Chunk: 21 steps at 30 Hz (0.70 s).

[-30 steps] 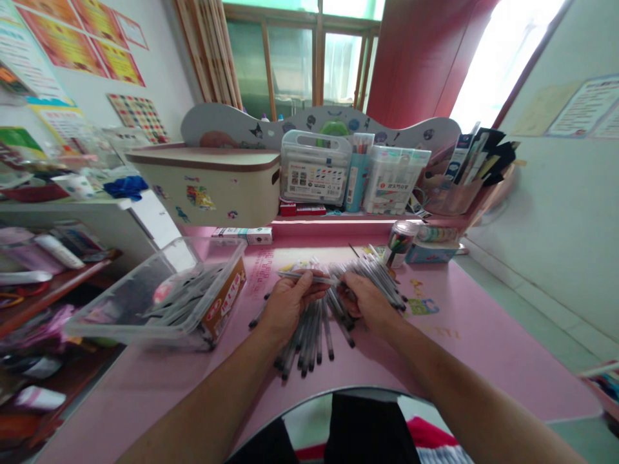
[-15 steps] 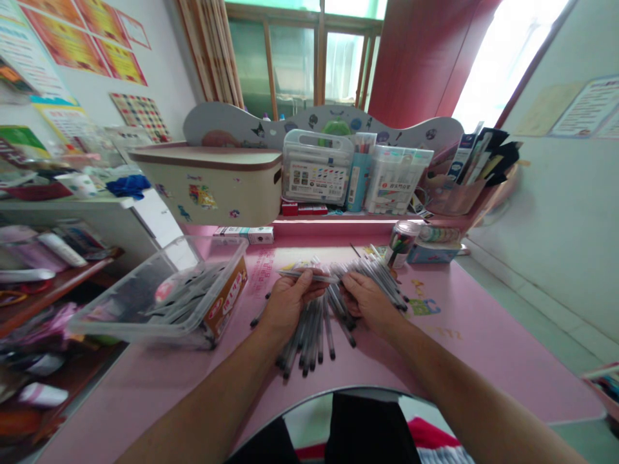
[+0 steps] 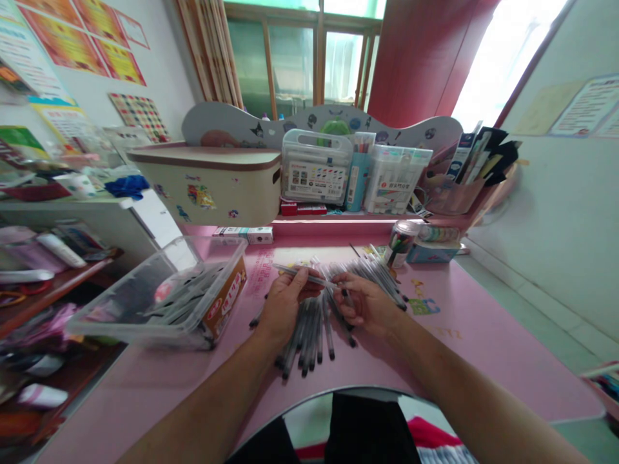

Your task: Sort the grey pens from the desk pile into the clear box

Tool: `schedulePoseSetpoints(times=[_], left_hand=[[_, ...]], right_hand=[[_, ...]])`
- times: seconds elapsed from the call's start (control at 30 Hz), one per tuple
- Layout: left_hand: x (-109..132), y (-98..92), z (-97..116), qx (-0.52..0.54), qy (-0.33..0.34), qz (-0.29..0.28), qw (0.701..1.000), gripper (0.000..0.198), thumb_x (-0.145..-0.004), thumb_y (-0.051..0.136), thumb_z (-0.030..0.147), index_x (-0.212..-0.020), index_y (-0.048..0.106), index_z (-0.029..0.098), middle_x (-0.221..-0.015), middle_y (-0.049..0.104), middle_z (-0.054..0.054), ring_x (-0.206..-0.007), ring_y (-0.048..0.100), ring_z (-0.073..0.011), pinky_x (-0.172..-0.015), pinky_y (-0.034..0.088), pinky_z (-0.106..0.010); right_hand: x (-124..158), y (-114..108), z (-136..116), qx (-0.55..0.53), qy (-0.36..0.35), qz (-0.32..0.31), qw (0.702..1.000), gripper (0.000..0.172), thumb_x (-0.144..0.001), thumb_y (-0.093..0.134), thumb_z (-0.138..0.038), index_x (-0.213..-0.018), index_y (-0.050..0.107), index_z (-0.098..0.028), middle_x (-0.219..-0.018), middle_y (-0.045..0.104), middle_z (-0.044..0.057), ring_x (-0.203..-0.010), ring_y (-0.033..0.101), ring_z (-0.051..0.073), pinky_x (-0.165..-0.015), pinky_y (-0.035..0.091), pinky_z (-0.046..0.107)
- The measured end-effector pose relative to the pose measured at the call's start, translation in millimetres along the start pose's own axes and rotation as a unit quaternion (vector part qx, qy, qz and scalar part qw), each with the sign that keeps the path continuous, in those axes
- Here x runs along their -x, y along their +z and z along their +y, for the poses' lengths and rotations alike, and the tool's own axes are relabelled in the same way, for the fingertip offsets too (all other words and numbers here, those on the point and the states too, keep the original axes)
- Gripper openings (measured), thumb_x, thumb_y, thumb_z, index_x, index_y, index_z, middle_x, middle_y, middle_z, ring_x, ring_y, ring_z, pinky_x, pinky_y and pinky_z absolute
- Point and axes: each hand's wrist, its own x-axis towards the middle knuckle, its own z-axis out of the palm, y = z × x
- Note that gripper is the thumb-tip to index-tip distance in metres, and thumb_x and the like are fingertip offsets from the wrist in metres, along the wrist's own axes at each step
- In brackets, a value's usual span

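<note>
My left hand [image 3: 286, 296] is closed on a clear-barrelled pen [image 3: 314, 279], which lies nearly level above the desk. At the pen's right end are the curled fingers of my right hand [image 3: 365, 301], and a small black-tipped piece [image 3: 345, 293] shows among them; whether it is a cap or another pen I cannot make out. Under both hands lies a loose fan of pens [image 3: 309, 335] with black ends towards me. A second bunch of pens [image 3: 382, 277] spreads behind my right hand.
A clear plastic bin [image 3: 120, 332] with grey pieces inside stands on the pink desk [image 3: 464, 361] at left. A jar of pens [image 3: 401, 243] and a blue box [image 3: 432, 252] sit at back right. A lidded cream box [image 3: 217, 187] and marker cases [image 3: 316, 171] line the shelf.
My right hand has turned, its fingers now curled upward at the pen's end with a dark tip showing. The pen in my left hand has tilted slightly, its left end higher.
</note>
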Motion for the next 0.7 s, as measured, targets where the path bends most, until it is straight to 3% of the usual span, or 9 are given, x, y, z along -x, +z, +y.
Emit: schedulePoseSetpoints(times=[0.07, 0.17, 0.27, 0.37, 0.43, 0.53, 0.6, 0.7], left_hand=[[0.5, 0.7, 1.5, -0.009, 0.008, 0.001, 1.0, 0.029, -0.081, 0.07, 0.043, -0.079, 0.071, 0.014, -0.085, 0.073, -0.006, -0.075, 0.067, -0.0154, -0.07, 0.052, -0.026], [-4.4, -1.8, 5.6, 0.06, 0.026, 0.025, 0.998, 0.023, -0.081, 0.071, 0.039, -0.082, 0.069, 0.016, -0.096, 0.073, -0.006, -0.091, 0.068, -0.0188, -0.081, 0.052, -0.03], [-14.3, -8.3, 11.9, 0.164, 0.04, 0.058, 0.984, 0.018, -0.081, 0.07, 0.036, -0.084, 0.067, 0.018, -0.097, 0.073, -0.005, -0.099, 0.068, -0.0211, -0.091, 0.051, -0.035], [-22.7, -14.7, 18.3, 0.237, 0.042, 0.11, 0.964, 0.015, -0.086, 0.063, 0.033, -0.083, 0.065, 0.018, -0.09, 0.072, -0.005, -0.094, 0.069, -0.0201, -0.09, 0.053, -0.038], [-24.6, -16.1, 21.0, 0.264, 0.041, 0.146, 0.953, 0.014, -0.088, 0.059, 0.03, -0.082, 0.064, 0.018, -0.083, 0.07, -0.004, -0.083, 0.069, -0.0174, -0.085, 0.055, -0.037], [-20.0, -11.5, 20.9, 0.254, 0.034, 0.152, 0.955, 0.011, -0.085, 0.062, 0.027, -0.084, 0.064, 0.016, -0.072, 0.064, 0.0, -0.057, 0.058, -0.0093, -0.066, 0.055, -0.028], [-13.4, -4.6, 17.4, 0.208, 0.01, 0.115, 0.971, 0.016, -0.078, 0.071, 0.025, -0.087, 0.064, 0.015, -0.07, 0.06, 0.002, -0.049, 0.047, -0.0052, -0.052, 0.047, -0.02], [-3.5, 6.7, 7.9, 0.121, -0.049, 0.04, 0.991, 0.032, -0.067, 0.082, 0.023, -0.092, 0.064, 0.015, -0.069, 0.057, 0.004, -0.048, 0.044, -0.0037, -0.046, 0.039, -0.015]], right_hand=[[-1.5, 0.7, 2.5, 0.037, 0.003, 0.005, 0.999, 0.024, -0.072, 0.07, -0.033, -0.08, 0.052, -0.019, -0.058, 0.053, -0.005, -0.036, 0.035, 0.004, -0.031, 0.014, 0.015], [-5.0, 0.3, 4.9, 0.068, -0.017, 0.023, 0.997, 0.03, -0.072, 0.072, -0.033, -0.068, 0.046, -0.019, -0.051, 0.044, -0.008, -0.035, 0.03, 0.003, -0.032, 0.012, 0.014], [-8.9, -3.0, 2.7, 0.038, -0.065, 0.111, 0.991, 0.029, -0.07, 0.068, -0.028, -0.062, 0.041, -0.02, -0.047, 0.037, -0.009, -0.034, 0.027, 0.003, -0.031, 0.012, 0.014], [-12.4, -8.2, -2.5, 0.0, -0.117, 0.205, 0.972, 0.028, -0.067, 0.064, -0.025, -0.058, 0.038, -0.021, -0.044, 0.03, -0.011, -0.033, 0.025, 0.003, -0.031, 0.012, 0.015], [-13.6, -10.4, -5.2, -0.01, -0.141, 0.231, 0.963, 0.027, -0.067, 0.063, -0.026, -0.059, 0.038, -0.021, -0.044, 0.028, -0.011, -0.033, 0.024, 0.003, -0.031, 0.013, 0.014], [-13.3, -9.0, -4.4, -0.018, -0.157, 0.23, 0.96, 0.027, -0.068, 0.065, -0.029, -0.061, 0.04, -0.02, -0.046, 0.031, -0.011, -0.034, 0.025, 0.003, -0.031, 0.014, 0.014], [-11.8, -4.7, 0.0, -0.013, -0.151, 0.195, 0.969, 0.03, -0.068, 0.069, -0.031, -0.063, 0.042, -0.02, -0.047, 0.034, -0.011, -0.035, 0.026, 0.002, -0.031, 0.014, 0.014], [-8.4, 3.1, 9.0, 0.026, -0.125, 0.123, 0.984, 0.035, -0.069, 0.075, -0.036, -0.066, 0.044, -0.02, -0.047, 0.035, -0.012, -0.035, 0.025, 0.002, -0.032, 0.013, 0.014]])
